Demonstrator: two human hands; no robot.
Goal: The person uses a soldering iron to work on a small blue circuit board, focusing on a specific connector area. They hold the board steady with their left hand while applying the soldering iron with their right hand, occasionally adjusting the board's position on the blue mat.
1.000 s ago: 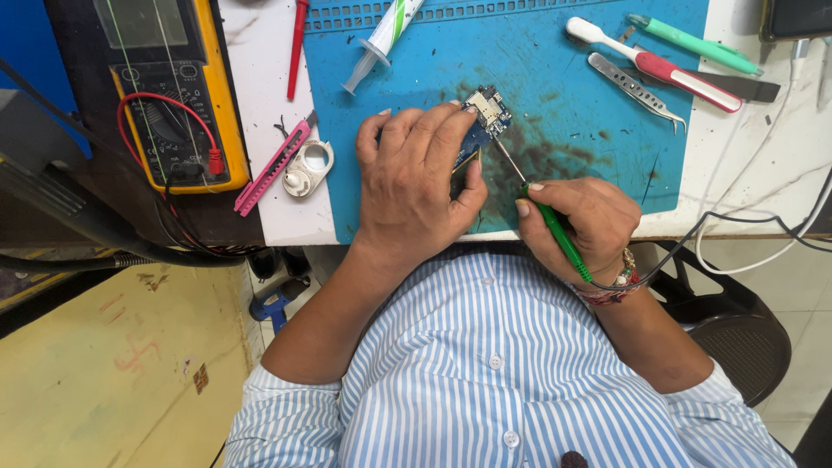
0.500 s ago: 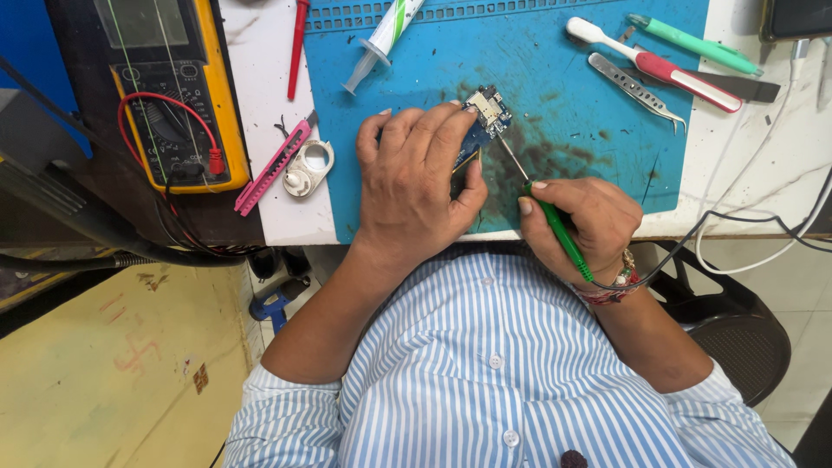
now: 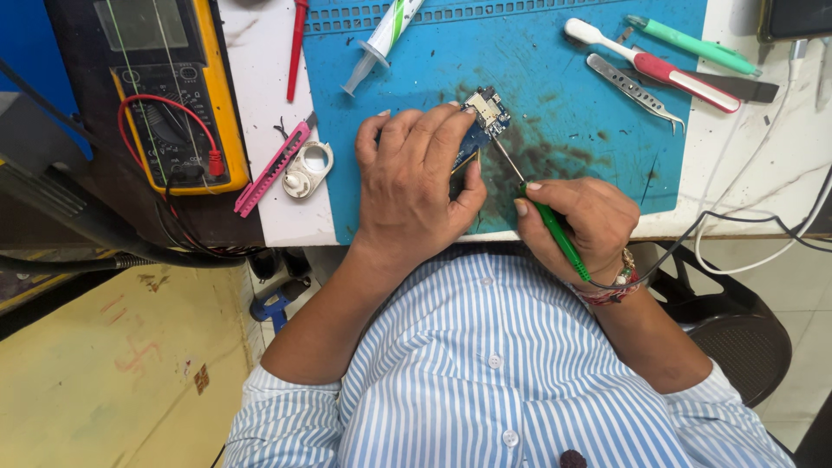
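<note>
The right hand (image 3: 582, 221) is closed around a green-handled screwdriver (image 3: 555, 229), thumb and forefinger pinching the handle near its front end, so that the thin metal shaft runs up and to the left from the grip. The tip meets the near edge of a small blue circuit board (image 3: 482, 121), just below the metal-shielded block at the board's upper end; whether it sits in a screw head cannot be told. The left hand (image 3: 416, 178) lies flat over the lower part of the board, fingers curled on it and pressing it to the blue work mat (image 3: 555, 61), so only the upper end of the board shows.

Judged from this arrangement, the work on the board is in mid-course: the board lies bare on the mat and the tool is engaged at one point. No loose screws can be made out beside the grip.

Beyond the hands, above and to the right, lie tweezers (image 3: 631, 89), a red-and-white brush (image 3: 650, 65) and a green tool (image 3: 693, 48). Above and to the left lies a syringe (image 3: 381, 43). Farther left are a pink utility knife (image 3: 273, 165) and a yellow multimeter (image 3: 169, 95).
</note>
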